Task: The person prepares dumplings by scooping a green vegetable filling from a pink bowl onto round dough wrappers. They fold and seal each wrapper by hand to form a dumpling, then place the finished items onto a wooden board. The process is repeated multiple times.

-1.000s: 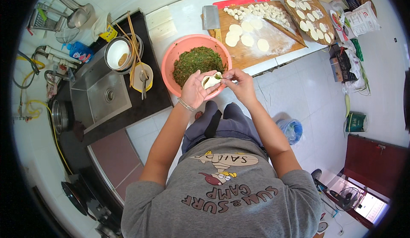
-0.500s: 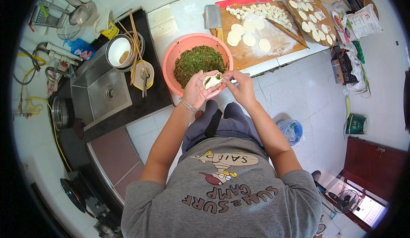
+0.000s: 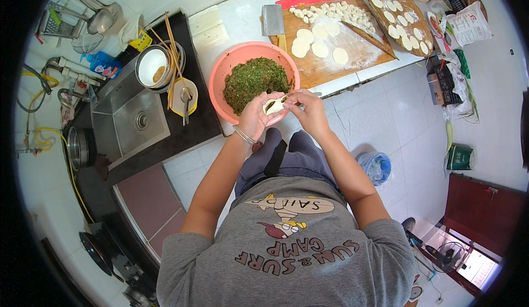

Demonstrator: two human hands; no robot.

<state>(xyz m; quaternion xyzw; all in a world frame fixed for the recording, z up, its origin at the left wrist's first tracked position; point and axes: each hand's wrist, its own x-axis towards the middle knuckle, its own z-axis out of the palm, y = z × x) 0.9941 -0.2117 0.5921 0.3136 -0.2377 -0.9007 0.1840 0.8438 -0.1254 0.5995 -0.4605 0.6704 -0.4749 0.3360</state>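
A partly folded dumpling (image 3: 274,106) with green filling showing lies across the fingers of my left hand (image 3: 254,115), which is cupped round it. My right hand (image 3: 309,110) pinches the dumpling's right edge between thumb and fingers. Both hands are over the near rim of a pink basin (image 3: 216,95). Inside it is a heap of chopped green filling (image 3: 256,81), and its near right part is hidden by my hands. To the right, round dough wrappers (image 3: 340,56) and small cut dough pieces (image 3: 341,14) rest on a floured wooden board (image 3: 361,67).
A rolling pin (image 3: 370,40) lies on the board, with a cleaver (image 3: 273,22) at its left. Farther right stands a round board (image 3: 380,12) of wrappers. On the left are a sink (image 3: 118,122), stacked bowls and chopsticks (image 3: 173,59). A lined bin (image 3: 377,166) stands on the floor.
The right fingers have shifted slightly along the dumpling's right edge, still pinching. The left hand keeps its hold, almost unmoved.
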